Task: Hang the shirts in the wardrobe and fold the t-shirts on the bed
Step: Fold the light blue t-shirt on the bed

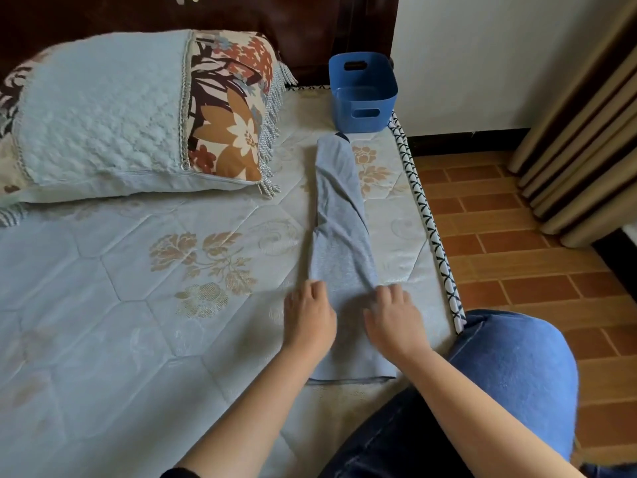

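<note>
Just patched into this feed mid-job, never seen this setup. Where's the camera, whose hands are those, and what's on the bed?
No machine here: a person works bare-handed, and the single picture comes from a camera on their head, looking down. The left hand and right hand lie on a grey-blue t-shirt folded into a long narrow strip on the pale quilted mattress. Fingers bend at its edges; blur hides whether they pinch it. Beyond it stands a blue plastic basket; to the left, a floral pillow under a pale blue towel.
</note>
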Action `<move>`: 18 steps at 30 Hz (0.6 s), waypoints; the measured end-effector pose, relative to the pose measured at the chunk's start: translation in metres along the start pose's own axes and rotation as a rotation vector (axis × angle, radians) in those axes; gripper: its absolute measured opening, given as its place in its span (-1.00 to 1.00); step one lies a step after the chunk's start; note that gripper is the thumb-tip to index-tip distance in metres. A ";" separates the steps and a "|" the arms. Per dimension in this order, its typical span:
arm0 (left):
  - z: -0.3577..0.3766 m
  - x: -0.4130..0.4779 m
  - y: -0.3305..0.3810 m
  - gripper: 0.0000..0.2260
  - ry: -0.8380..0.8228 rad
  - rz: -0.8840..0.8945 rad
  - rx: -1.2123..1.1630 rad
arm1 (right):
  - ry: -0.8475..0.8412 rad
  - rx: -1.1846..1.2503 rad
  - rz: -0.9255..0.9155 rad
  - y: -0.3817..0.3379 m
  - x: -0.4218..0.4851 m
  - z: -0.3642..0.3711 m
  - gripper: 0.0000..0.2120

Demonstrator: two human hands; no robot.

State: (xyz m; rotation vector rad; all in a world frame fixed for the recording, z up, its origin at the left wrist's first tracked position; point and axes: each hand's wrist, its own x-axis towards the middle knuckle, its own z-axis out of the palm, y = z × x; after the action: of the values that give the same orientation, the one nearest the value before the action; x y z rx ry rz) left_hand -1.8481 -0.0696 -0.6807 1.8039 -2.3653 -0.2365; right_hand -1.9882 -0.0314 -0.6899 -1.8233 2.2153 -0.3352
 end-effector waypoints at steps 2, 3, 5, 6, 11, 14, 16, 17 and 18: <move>0.010 0.021 0.005 -0.81 -0.042 0.096 -0.015 | -0.053 -0.010 -0.177 -0.008 0.006 0.011 -0.55; 0.012 0.032 0.007 -0.75 -0.107 0.117 -0.010 | -0.086 -0.025 -0.233 -0.011 0.011 0.015 -0.46; 0.022 0.058 0.006 -0.63 -0.132 0.175 0.015 | -0.161 0.006 -0.228 -0.018 0.027 0.009 -0.28; 0.021 0.070 0.006 -0.60 -0.144 0.174 0.011 | -0.201 0.040 -0.207 -0.018 0.038 0.008 -0.22; 0.033 0.103 -0.020 -0.47 -0.283 0.141 0.114 | -0.221 -0.013 -0.226 -0.017 0.093 0.009 -0.16; 0.046 0.093 -0.039 -0.48 -0.159 0.112 0.010 | -0.266 -0.065 -0.279 -0.021 0.119 0.020 -0.16; 0.052 0.092 -0.043 -0.50 -0.108 0.111 -0.028 | -0.225 -0.135 -0.270 -0.023 0.135 0.033 -0.17; 0.053 0.092 -0.043 -0.49 -0.075 0.111 -0.046 | -0.184 -0.168 -0.263 -0.023 0.140 0.040 -0.22; 0.052 0.093 -0.042 -0.48 -0.065 0.094 -0.062 | -0.148 -0.169 -0.263 -0.022 0.147 0.048 -0.28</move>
State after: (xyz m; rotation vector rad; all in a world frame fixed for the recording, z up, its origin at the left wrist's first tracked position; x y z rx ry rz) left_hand -1.8445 -0.1687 -0.7375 1.6779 -2.4498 -0.3570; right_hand -1.9790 -0.1802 -0.7347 -2.1589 1.9600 -0.0580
